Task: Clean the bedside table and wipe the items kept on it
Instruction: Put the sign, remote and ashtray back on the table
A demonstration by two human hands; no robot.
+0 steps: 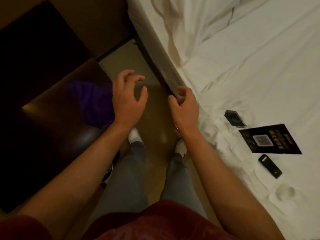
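Purple and crumpled, a soft cleaning cloth (94, 103) lies on the dark, glossy wooden bedside table (52, 122) near its bed-side edge, left within easy reach, which suggests it is meant for the wiping; the left hand (129, 101) hovers just beside it over the gap between table and bed, fingers spread and loosely curled, holding nothing; the right hand (184, 105) pinches the near end of a long, flat, dark-edged panel (162, 66) that runs along the side of the mattress, thumb and fingertips curled round its end, though blur makes it hard to tell what the panel is; on the rumpled white bed sheet (251, 75) lie three table items, well apart from the table: a small dark rectangular box (234, 118), a black card with gold lettering and a square code in the middle (270, 139), and a slim black remote control (270, 166); they seem to have been set on the bed to free the tabletop for cleaning, and each probably awaits its own wipe; the person stands in the narrow strip of tan floor (152, 108) between table and bed, grey trousers and pale shoes visible below the arms; judging by the cloth lying unused, the wiping is not under way at this moment.
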